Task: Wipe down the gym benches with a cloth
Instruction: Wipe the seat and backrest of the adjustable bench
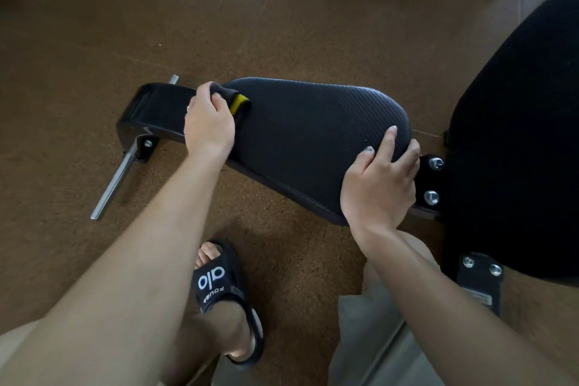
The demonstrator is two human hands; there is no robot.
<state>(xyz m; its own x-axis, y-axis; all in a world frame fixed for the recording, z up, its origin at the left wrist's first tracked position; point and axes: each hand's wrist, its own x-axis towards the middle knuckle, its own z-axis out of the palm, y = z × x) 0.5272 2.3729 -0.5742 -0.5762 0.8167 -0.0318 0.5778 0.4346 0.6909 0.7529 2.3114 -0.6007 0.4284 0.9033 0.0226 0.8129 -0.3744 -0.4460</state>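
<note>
The black textured seat pad (313, 131) of a gym bench lies across the middle of the view. My left hand (208, 122) grips a dark cloth with a yellow stripe (235, 100) and holds it against the pad's narrow left end. My right hand (380, 185) rests on the pad's wide right end, with its fingers spread over the top and its thumb on the edge. The larger black back pad (513, 135) of the bench rises at the right.
The bench's black metal foot (147, 113) with a chrome bar (116, 182) sits at the left on the brown rubber floor (282, 25). Bolted brackets (434, 178) join the two pads. My sandalled foot (225, 294) stands below the seat.
</note>
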